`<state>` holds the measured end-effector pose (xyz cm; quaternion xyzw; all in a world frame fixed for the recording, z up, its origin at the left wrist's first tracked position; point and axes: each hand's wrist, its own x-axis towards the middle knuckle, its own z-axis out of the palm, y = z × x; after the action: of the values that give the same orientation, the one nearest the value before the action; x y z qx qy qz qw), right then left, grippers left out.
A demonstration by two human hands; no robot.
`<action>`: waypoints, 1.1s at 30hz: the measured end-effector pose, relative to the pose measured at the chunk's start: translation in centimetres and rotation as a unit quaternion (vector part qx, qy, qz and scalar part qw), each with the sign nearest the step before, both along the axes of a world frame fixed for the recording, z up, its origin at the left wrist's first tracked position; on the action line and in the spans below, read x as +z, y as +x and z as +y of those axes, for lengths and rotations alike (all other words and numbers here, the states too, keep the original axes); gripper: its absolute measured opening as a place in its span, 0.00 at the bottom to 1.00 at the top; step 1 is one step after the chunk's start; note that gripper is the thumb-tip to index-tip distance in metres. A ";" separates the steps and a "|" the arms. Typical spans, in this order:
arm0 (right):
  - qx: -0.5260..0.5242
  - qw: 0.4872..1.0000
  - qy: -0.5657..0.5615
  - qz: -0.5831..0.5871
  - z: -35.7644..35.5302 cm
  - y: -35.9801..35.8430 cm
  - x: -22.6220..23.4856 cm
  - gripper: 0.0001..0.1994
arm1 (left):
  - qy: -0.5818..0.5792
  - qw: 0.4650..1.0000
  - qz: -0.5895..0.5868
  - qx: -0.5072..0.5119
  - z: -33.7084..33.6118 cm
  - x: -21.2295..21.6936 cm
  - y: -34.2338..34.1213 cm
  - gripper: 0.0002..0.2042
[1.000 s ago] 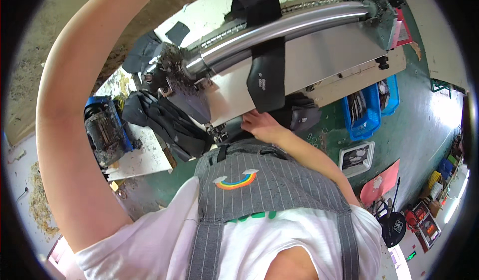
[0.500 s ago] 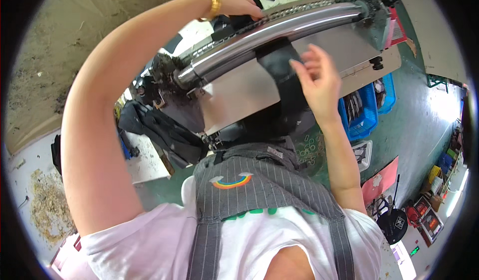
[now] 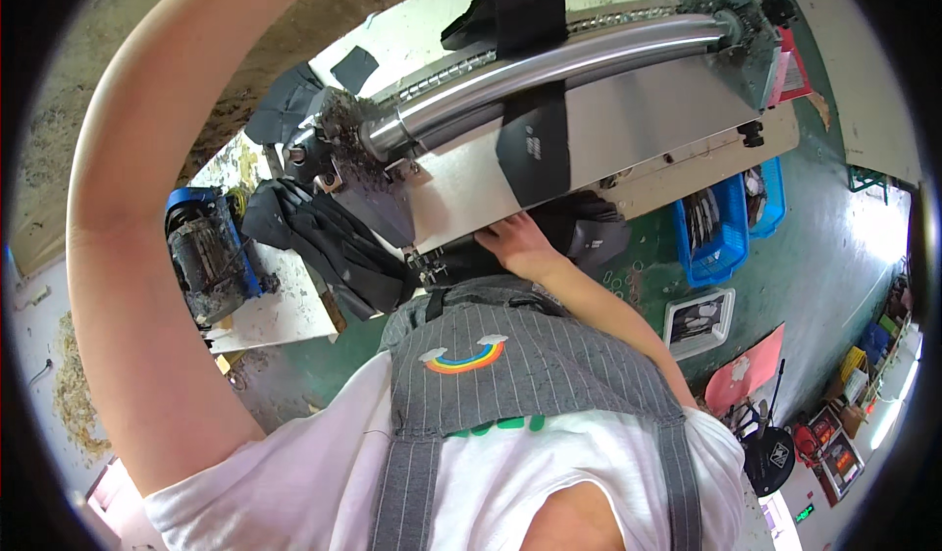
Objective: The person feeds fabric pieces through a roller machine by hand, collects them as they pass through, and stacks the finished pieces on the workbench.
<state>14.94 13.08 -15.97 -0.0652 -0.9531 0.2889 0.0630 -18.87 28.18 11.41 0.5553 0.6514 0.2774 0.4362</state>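
A black strip of flat material (image 3: 535, 139) runs through the metal roller (image 3: 471, 85) of a machine, lying over its pale plate (image 3: 628, 124) and rising beyond the roller to the top edge. My left arm (image 3: 137, 158) bends up and leaves at the top, so its hand is out of sight. Below the plate's near edge, my right hand (image 3: 525, 247) reaches onto a heap of black pieces (image 3: 594, 232) at my lap. Its fingers are stretched out and slightly apart, with the tips partly lost against the dark material.
Blue baskets (image 3: 711, 232) filled with flat pieces stand to the right, with a white tray (image 3: 699, 322) nearer. A black cloth heap (image 3: 329, 247) hangs at the left beside a dirty blue-framed motor (image 3: 206, 257). Black scraps (image 3: 355, 67) lie behind the roller.
My left hand has moved up out of view from behind the roller. The strip now stretches up past the roller. My right hand has dropped from beside the strip to the black heap.
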 end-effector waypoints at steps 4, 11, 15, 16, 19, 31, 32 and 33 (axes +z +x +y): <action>-0.067 0.978 -0.173 0.093 2.6 3.7 9.4 0.09 | 0.070 0.997 -0.010 0.021 -1.1 6.7 -0.2 0.23; -0.366 0.819 -0.438 0.050 9.6 4.4 13.9 0.11 | -0.032 0.949 0.310 -0.054 0.1 0.1 -2.4 0.14; -0.378 0.894 -0.170 0.173 10.7 -0.8 15.5 0.11 | -0.159 0.969 0.146 -0.123 -0.6 -12.7 2.2 0.18; -0.327 0.912 0.039 0.245 10.5 -1.7 15.9 0.11 | -0.156 0.972 0.149 -0.098 -1.9 -15.3 1.6 0.17; -0.092 0.984 -0.050 0.141 6.4 3.5 9.3 0.10 | -0.197 0.966 0.127 -0.107 -0.5 -11.1 3.1 0.18; 0.118 0.990 -0.022 0.073 0.9 1.9 1.0 0.06 | 0.035 0.999 -0.018 0.012 -1.1 1.9 -1.8 0.12; 0.118 0.990 -0.015 0.074 0.9 2.0 1.7 0.06 | 0.072 0.997 -0.029 0.018 -1.4 3.4 -1.7 0.14; 0.084 0.990 -0.040 0.103 1.1 2.2 2.4 0.07 | 0.062 0.997 -0.053 0.000 -1.3 4.6 -1.8 0.18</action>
<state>17.15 14.18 -13.53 0.0424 -0.9312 0.3366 0.1336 -20.65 26.88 16.06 0.5659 0.6087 0.3468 0.4347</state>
